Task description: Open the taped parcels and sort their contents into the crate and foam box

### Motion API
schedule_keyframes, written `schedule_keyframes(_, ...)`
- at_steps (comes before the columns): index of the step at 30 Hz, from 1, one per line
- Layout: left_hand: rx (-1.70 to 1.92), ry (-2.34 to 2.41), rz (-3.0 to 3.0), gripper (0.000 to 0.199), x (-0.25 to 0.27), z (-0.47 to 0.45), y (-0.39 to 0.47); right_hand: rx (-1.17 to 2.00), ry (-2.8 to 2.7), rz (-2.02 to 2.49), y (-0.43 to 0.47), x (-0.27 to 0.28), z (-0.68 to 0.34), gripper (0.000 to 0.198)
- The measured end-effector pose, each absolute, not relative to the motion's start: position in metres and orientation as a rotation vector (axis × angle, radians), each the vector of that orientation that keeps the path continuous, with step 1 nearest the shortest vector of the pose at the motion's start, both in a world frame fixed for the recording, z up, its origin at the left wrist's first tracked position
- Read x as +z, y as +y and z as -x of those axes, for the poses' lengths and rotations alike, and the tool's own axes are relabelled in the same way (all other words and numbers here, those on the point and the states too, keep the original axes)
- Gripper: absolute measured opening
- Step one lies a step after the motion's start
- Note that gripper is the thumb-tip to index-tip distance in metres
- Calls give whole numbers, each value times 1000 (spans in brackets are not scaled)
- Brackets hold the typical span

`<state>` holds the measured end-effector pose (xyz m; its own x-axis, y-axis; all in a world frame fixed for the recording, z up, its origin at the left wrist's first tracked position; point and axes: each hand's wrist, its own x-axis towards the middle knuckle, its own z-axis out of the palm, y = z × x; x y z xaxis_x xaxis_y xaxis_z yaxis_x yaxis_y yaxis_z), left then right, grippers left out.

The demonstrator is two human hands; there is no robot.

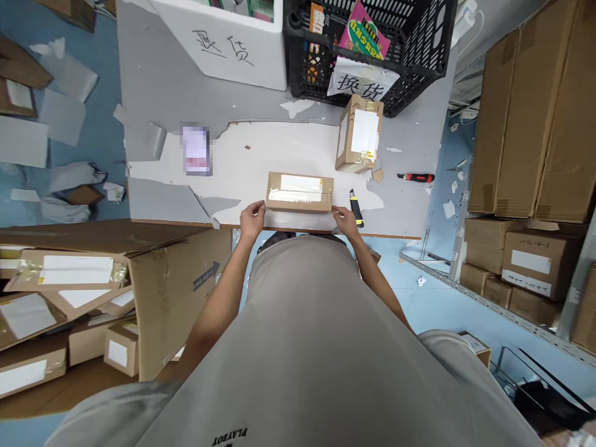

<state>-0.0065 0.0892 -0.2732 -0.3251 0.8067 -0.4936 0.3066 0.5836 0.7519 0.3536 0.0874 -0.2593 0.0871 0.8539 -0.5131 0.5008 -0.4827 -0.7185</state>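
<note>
A small taped cardboard box [300, 202] with a white label on top lies near the front edge of the table. At its left near corner is my left hand [252, 220], with fingertips closed together against the cardboard. My right hand [345, 221] pinches the right near corner in the same way. Just beyond the right fingers lies a yellow and black box cutter [356, 208]. A second, taller cardboard box [359, 134], labelled and taped, stands farther back on the right.
A red and black box cutter [416, 177] lies toward the table's right edge. Behind are a white foam bin [233, 46] and a black plastic crate [410, 77]. A pixelated phone-like item [196, 149] lies left. A large carton of parcels [179, 292] stands at front left; shelving [516, 323] is right.
</note>
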Motion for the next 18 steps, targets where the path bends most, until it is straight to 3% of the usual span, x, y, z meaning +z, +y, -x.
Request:
schedule_keyframes(7, 552, 1816, -859, 75, -280, -4, 83, 1448, -1330, 2040, 78, -274, -346, 62)
schedule_keyframes(15, 600, 1753, -963, 35, -261, 4, 94, 1458, -1281, 1909, 92, -259, -341, 62)
schedule_keyframes(18, 612, 1797, -992, 29, -256, 8, 99, 1383, -1295, 1902, 100, -253, -340, 65)
